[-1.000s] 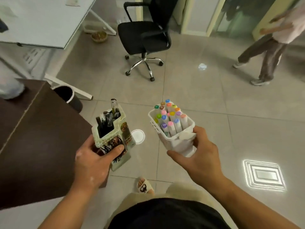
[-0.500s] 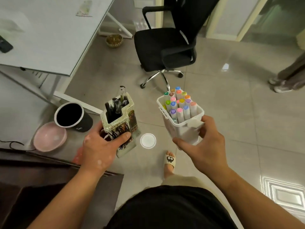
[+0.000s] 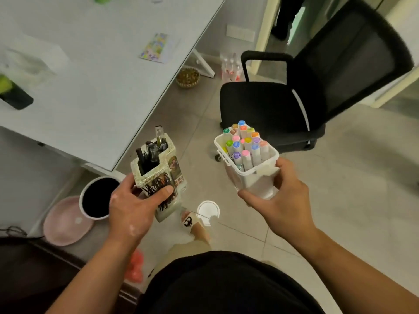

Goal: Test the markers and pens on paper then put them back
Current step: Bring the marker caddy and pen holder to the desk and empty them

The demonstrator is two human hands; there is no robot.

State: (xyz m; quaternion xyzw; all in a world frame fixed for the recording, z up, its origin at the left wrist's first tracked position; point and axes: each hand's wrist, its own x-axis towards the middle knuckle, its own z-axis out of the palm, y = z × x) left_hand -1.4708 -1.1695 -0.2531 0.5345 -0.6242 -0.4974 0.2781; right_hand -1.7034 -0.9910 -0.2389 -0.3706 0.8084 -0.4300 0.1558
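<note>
Head view: left hand [image 3: 129, 209] grips the pen holder [image 3: 158, 175], right hand [image 3: 281, 200] grips the white marker box [image 3: 256, 177].

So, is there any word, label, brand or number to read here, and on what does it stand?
No text is legible.
On the colourful leaflet on the white desk: print too blurred.
On the pen holder in the left hand: pictures and black scribbles, no readable words.
On the marker caps in the white box in the right hand: marks too small.
</note>
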